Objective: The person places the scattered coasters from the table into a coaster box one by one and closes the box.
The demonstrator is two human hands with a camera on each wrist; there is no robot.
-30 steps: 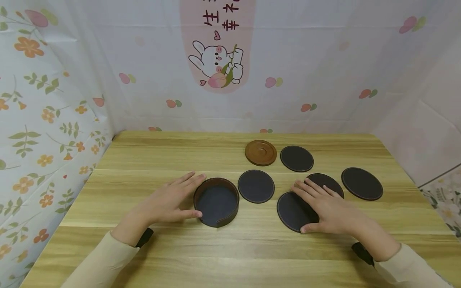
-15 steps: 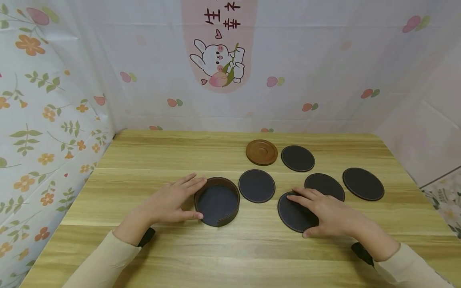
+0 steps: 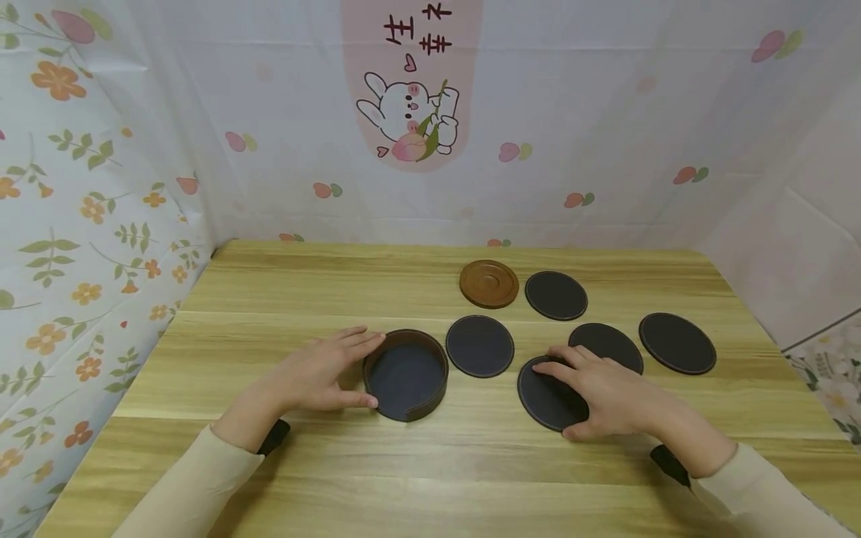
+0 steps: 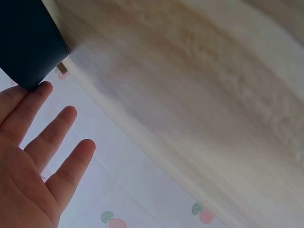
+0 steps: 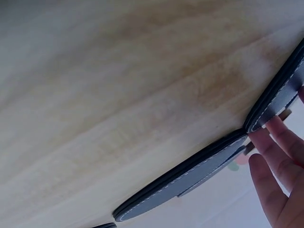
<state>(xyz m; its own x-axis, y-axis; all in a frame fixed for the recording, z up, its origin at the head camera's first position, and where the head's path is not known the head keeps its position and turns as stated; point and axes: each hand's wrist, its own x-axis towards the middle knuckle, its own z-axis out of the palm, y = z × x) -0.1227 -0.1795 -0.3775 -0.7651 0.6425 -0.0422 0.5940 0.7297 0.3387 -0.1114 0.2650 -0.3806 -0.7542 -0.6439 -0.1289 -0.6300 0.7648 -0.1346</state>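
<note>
A round dark brown coaster holder [image 3: 427,400] with a raised wall and a gap at its front stands left of the table's middle, its floor black. My left hand [image 3: 319,377] rests at its left side, fingertips at the far rim and thumb at the near left edge; the left wrist view shows the fingers nearly straight against the wall. My right hand [image 3: 608,392] spans a round black stitched coaster [image 3: 543,396], thumb at its near edge, fingers bent over its top and far edge. The coaster lies flat, its right part hidden beneath the hand.
Black coasters lie nearby: one beside the holder [image 3: 480,346], one behind my right hand [image 3: 608,347], one at far right [image 3: 677,343] and one at the back [image 3: 555,295]. A brown wooden disc [image 3: 489,284] lies by the last. A printed cloth [image 3: 592,112] hangs behind the table.
My right hand has drawn back from the coaster behind; its fingers have bent and closed in on the nearer coaster. My left hand stays at the holder.
</note>
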